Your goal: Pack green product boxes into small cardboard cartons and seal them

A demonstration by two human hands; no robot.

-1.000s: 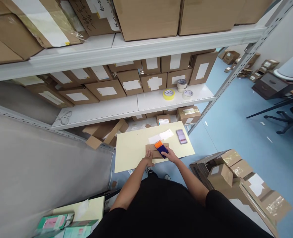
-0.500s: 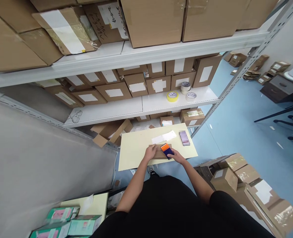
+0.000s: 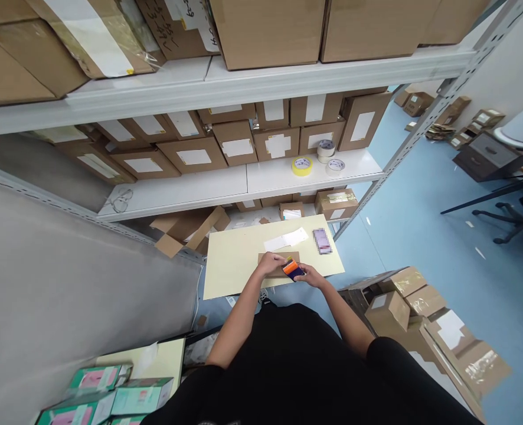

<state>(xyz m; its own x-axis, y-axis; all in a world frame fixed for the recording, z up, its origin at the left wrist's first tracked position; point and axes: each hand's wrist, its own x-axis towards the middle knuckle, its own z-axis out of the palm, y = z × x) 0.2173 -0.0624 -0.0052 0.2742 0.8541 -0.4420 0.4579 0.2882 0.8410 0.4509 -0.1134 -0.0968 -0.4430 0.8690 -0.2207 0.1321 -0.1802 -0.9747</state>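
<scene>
A small orange and dark blue packet (image 3: 293,269) is held over the table in my right hand (image 3: 311,275), whose fingers are closed on its right side. My left hand (image 3: 272,262) has come to the packet's upper left edge, fingers together and touching it. A bit of yellow shows at the packet's top end. Beneath both hands lies a flat brown cardboard piece (image 3: 264,258), partly covered by them. Just behind it is a white paper strip (image 3: 286,239). To the right rests a purplish blurred item (image 3: 322,241) on the pale yellow tabletop (image 3: 230,260).
A shelf (image 3: 186,190) with several cardboard boxes stands behind the table. On it sit a yellow tape roll (image 3: 302,166) and pale tape rolls (image 3: 326,150). An open carton (image 3: 189,230) is at the table's left; stacked boxes (image 3: 425,300) fill the right. Green boxes (image 3: 141,396) lie lower left.
My left hand has moved right from the cardboard to the packet. The packet has turned slightly in my right hand, and yellow now shows at its top. The view has shifted a little.
</scene>
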